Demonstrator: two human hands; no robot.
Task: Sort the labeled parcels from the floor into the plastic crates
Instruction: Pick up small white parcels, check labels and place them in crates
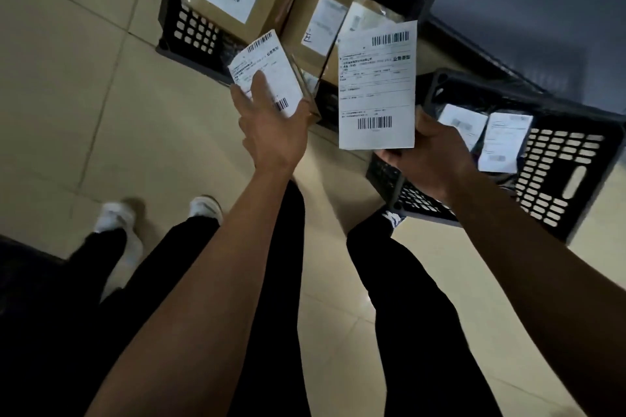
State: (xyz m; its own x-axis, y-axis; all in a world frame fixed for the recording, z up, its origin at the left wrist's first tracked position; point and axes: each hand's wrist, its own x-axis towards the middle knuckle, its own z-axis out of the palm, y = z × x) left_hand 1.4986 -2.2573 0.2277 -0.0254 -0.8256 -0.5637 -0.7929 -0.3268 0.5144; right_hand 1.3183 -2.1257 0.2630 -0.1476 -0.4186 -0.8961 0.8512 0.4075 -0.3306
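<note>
Fingers of the left hand (271, 127) grip a small labeled parcel (267, 73); the right hand (432, 154) pinches a flat parcel (376, 88) just beside it. Crates (572, 176) lie beyond; either could slip or land in the wrong one.

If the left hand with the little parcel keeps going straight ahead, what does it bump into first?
Probably the brown boxes in the far crate. The left hand, holding the small parcel, points up toward them, though depth is hard to judge.

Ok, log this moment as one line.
left hand: holds small white-labelled parcel | right hand: holds large white-labelled parcel | black plastic crates: partly filled
</note>
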